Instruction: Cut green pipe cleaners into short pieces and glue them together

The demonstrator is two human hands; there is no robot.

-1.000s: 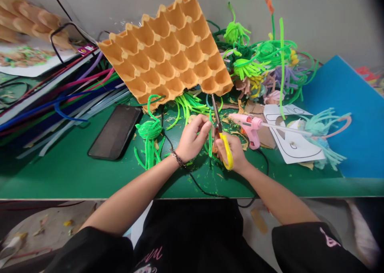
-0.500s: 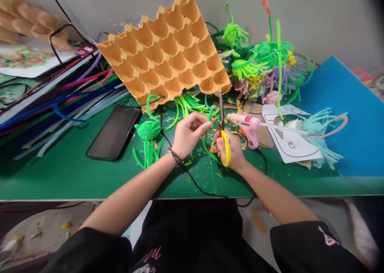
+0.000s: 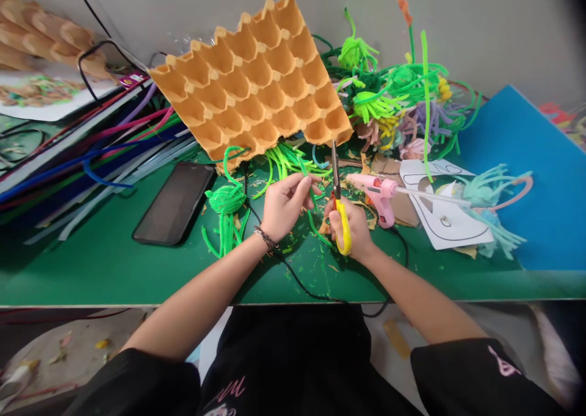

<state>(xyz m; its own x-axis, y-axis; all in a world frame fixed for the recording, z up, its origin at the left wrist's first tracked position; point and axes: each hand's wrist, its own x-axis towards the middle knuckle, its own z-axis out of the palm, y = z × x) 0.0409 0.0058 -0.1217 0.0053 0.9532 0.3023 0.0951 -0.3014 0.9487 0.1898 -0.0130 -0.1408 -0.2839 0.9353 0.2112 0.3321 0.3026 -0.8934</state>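
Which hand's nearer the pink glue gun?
Right. The right hand, holding yellow-handled scissors, is just left of the pink glue gun; the left hand, pinching a green stem, is farther left.

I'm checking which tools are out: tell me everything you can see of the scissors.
The scissors have slim, metallic-looking blades and a yellow handle with some red inside, seemingly plastic. The right hand grips the handle. The blades look closed and point forward, their far end overlapping the lower edge of the egg tray in the picture; contact is unclear.
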